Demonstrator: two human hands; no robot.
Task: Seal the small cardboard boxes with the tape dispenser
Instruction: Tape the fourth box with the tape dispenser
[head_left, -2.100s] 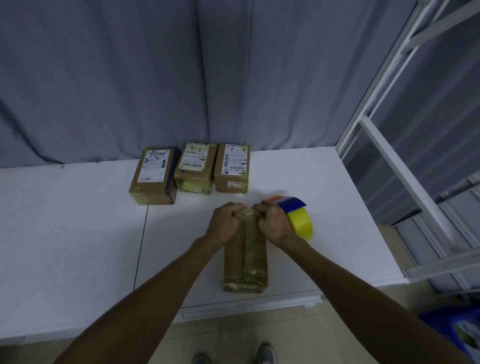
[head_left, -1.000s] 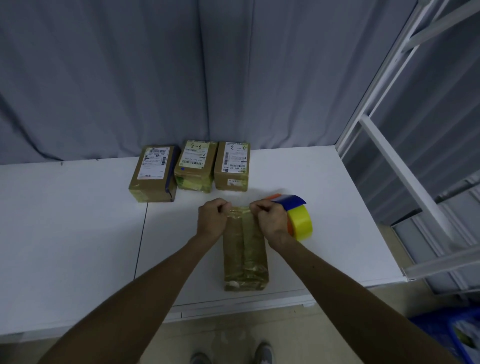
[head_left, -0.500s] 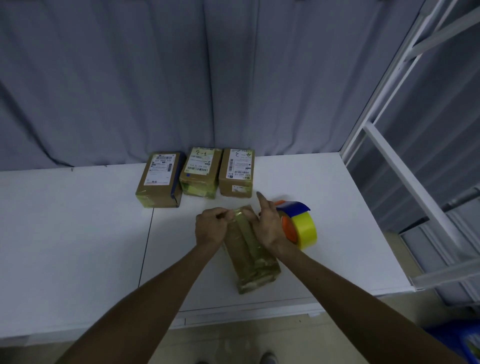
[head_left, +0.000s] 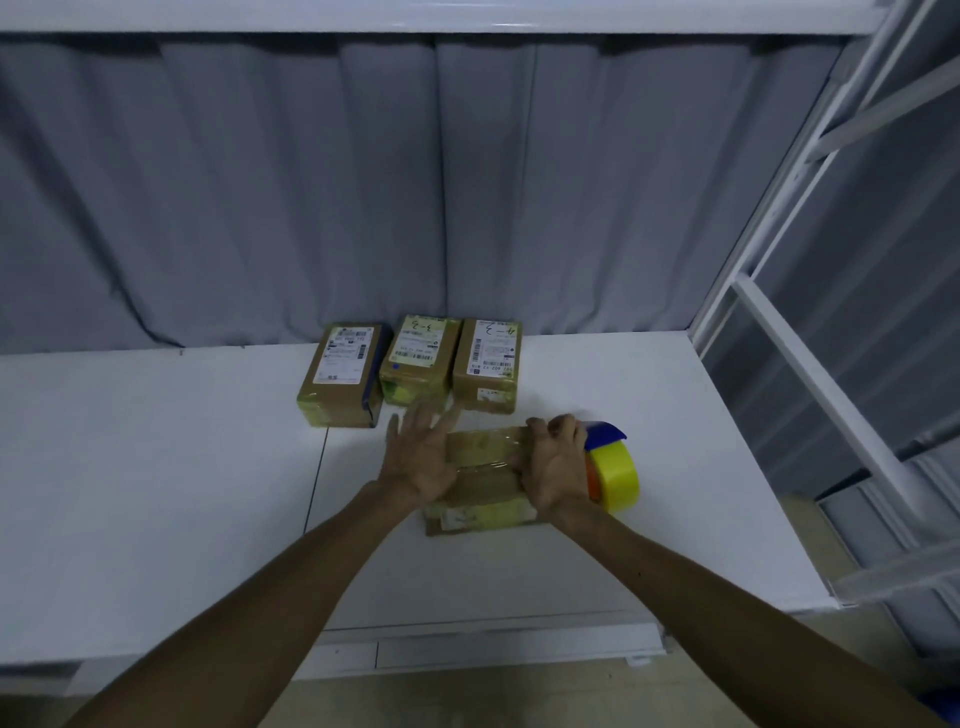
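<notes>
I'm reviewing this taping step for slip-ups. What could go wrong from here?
1. The right hand grips the box right beside the dispenser. Swinging the box could knock the dispenser across the table.
2. The left hand lies open on the box with its fingertips close to the back boxes. A push forward may shove them out of line.

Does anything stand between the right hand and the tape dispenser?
Nothing visible does. The right hand grips the right end of the box, and the dispenser stands just beyond it on the table.
</notes>
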